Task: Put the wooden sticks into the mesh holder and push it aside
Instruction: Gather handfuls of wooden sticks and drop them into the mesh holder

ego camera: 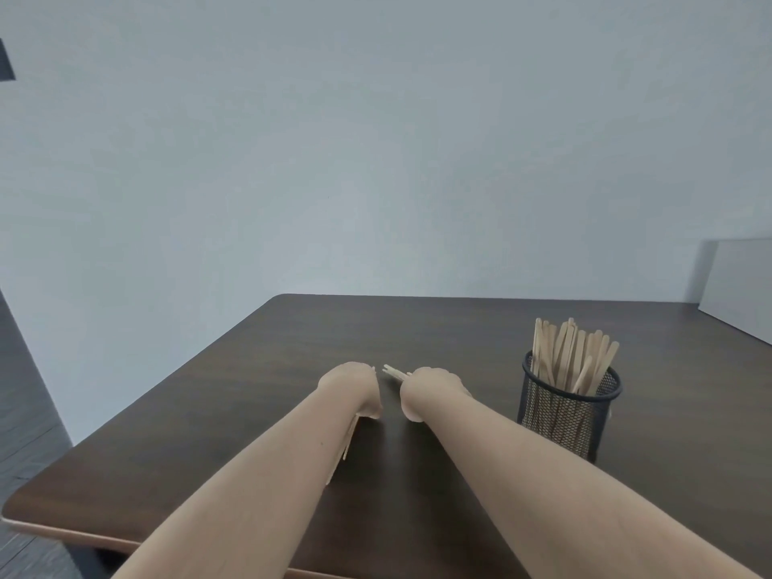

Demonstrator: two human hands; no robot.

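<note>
Both bare forearms are extended from the bottom edge of the frame toward its centre, with the left hand (351,384) and the right hand (430,388) brought close together above a dark wooden table (209,411). The hands are seen from behind the wrists, so the fingers are hidden. A few wooden sticks (394,373) are seen projecting from the far side of the right hand, into the gap between the two hands, and they appear to be gripped by that hand. Whether the left hand is open or closed cannot be told, since only its wrist side is shown; pale slivers of further sticks (349,442) are visible along the right edge of the left forearm, just below the wrist, and it cannot be told whether these are held or lying on the table.

To the right of the hands, in the lower right of the frame, a black mesh holder (568,407) is stood upright on the table, near the right forearm but apart from it. A bundle of sticks in the holder (572,353) is seen standing upright and leaning slightly (their tops fan out well above the rim).

Farther back, at the right edge of the frame, a white panel (739,282) is seen at the far corner of the table. A plain pale wall (376,140) fills the upper half of the frame, and a dark floor (25,390) is visible at the lower left.
</note>
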